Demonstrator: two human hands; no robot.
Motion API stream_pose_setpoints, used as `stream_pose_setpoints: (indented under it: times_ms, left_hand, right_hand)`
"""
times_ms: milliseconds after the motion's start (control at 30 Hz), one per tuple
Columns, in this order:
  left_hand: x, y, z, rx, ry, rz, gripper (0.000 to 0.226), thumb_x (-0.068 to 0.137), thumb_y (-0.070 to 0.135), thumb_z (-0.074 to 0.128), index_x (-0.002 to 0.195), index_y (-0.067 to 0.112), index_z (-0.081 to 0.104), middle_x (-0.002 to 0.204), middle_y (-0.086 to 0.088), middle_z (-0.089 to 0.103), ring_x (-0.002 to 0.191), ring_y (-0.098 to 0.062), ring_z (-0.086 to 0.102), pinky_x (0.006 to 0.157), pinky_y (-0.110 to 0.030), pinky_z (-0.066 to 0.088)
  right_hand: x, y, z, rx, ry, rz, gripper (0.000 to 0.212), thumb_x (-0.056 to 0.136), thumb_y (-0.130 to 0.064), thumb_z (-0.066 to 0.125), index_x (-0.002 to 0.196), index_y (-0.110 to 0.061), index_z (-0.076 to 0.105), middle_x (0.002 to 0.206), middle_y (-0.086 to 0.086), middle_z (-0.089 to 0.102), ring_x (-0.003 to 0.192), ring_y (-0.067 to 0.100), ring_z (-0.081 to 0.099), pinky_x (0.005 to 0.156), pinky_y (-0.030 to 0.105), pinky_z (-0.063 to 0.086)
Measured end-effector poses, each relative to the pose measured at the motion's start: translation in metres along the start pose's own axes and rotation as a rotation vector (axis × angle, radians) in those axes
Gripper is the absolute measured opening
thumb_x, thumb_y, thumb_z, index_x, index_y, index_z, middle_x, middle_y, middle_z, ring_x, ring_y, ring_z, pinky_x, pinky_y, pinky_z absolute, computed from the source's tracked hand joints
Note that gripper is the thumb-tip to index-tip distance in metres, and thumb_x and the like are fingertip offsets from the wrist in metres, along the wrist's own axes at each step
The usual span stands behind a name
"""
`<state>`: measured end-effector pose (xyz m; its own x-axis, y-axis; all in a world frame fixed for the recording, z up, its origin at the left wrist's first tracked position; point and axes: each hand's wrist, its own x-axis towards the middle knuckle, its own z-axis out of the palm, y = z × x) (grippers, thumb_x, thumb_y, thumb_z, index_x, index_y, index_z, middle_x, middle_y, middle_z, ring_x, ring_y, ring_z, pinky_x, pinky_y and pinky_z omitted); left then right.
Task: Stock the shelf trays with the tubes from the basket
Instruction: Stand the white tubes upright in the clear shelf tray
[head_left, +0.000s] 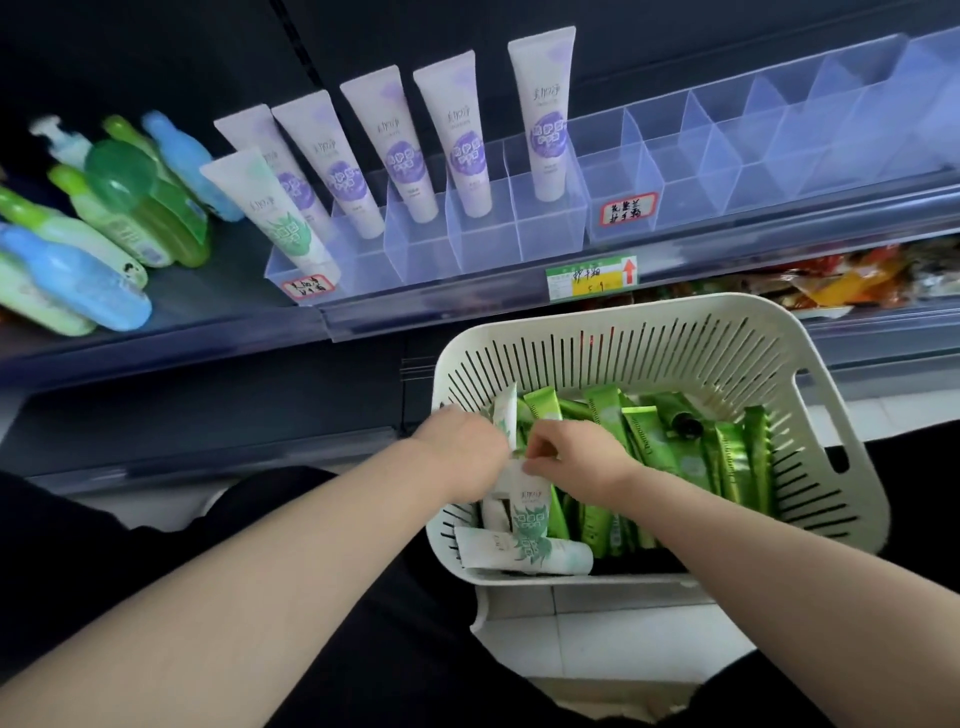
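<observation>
A person's two hands reach into a white slotted basket (649, 317) of tubes in front of a store shelf. The left hand (462, 457), at the basket's left wall, curls round a white, green-printed tube (505, 418) whose end sticks up past the fingers. Beside it, nearer the basket's middle, the right hand (576, 457) pinches the flat end of a second white tube (530, 512) between thumb and forefinger. A third white tube (519, 551) lies across the basket's near left corner, and shiny green tubes (654, 441) fill the rest of the basket.

Above the basket, on the shelf, a clear divided tray (483, 244) holds five purple-printed tubes (457, 140) standing on their caps. One green-printed tube (275, 223) stands at the tray's end farthest left of the basket. A second clear tray (675, 171) sits above and right of the basket. Green and blue bottles (104, 249) lean on the shelf far to the basket's upper left. A green price tag (592, 278) hangs on the shelf edge just above the basket's far rim.
</observation>
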<state>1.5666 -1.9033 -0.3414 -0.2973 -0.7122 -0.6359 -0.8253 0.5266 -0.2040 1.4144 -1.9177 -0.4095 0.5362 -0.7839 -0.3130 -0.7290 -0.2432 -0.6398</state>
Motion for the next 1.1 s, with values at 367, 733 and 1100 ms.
stream_pose_setpoints:
  times_ms: [367,733,1100]
  left_hand:
    - [0.009,0.046,0.010,-0.163,-0.595,-0.017,0.067,0.093,0.061,0.039,0.134,0.010,0.052,0.128,-0.009,0.057,0.109,-0.030,0.056,0.095,-0.042,0.047]
    - [-0.007,0.016,-0.032,-0.308,-0.181,-0.176,0.047,0.084,0.035,0.072,0.125,0.016,0.060,0.117,-0.005,0.062,0.095,-0.022,0.058,0.070,-0.030,0.047]
    - [-0.113,-0.093,-0.115,-0.522,0.588,-0.560,0.011,0.086,0.021,0.068,0.092,0.016,0.060,0.092,-0.003,0.056,0.091,-0.024,0.056,0.072,-0.032,0.044]
  right_hand:
    - [-0.035,0.015,-0.058,0.060,0.294,-0.017,0.009,0.088,-0.024,0.063,0.084,-0.027,0.056,0.076,-0.011,0.061,0.070,0.010,0.056,0.057,0.021,0.038]
    - [-0.049,0.004,-0.074,-0.038,0.350,-0.061,0.005,0.090,-0.026,0.060,0.094,-0.024,0.062,0.083,-0.012,0.064,0.078,0.010,0.058,0.067,0.026,0.044]
    - [-0.024,-0.100,-0.147,-0.119,0.632,-0.305,0.004,0.092,-0.023,0.056,0.088,-0.021,0.055,0.083,-0.011,0.055,0.082,0.016,0.053,0.068,0.035,0.044]
